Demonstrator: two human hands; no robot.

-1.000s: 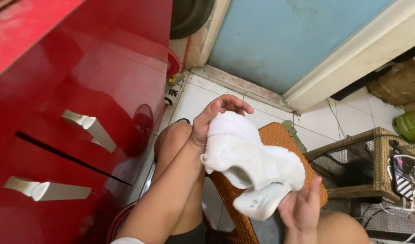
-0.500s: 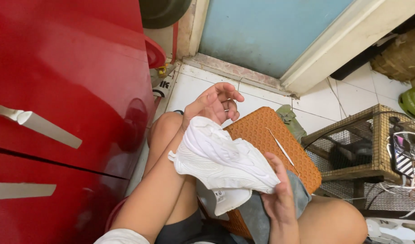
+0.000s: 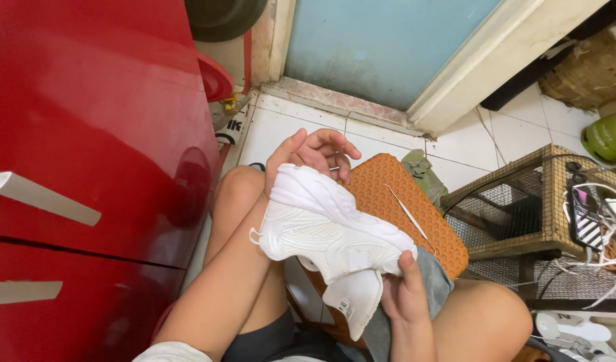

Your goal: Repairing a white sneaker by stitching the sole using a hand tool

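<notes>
**White sneaker lowered to lap, tongue end gripped, heel hand loosened**

Person seated, seen from above. White sneaker [image 3: 324, 231] lies across the lap above the left forearm, sole side toward the door, heel loop pointing at the red cabinet [image 3: 100, 167]. Right hand [image 3: 403, 298] is closed on the sneaker's toe end, thumb up over the upper, and also bunches a grey cloth [image 3: 434, 285] beneath; the loose white tongue or insole [image 3: 351, 302] hangs below. Left hand [image 3: 312, 155] is at the heel end behind the shoe, fingers curled half-open, touching the sole edge but not clamping it.

Change over the last second: the shoe was held higher with the left hand wrapped over its top; now it has dropped and rotated flatter, the left hand has let go of the top, and the right hand has moved up to grip. Reads as a regrip: control passing to the right hand.

Nearby: orange woven mat [image 3: 405, 214] under the shoe with a thin white stick on it, wicker frame table [image 3: 522, 201] at right, white tile floor [image 3: 288, 127], blue door [image 3: 381, 47].
</notes>
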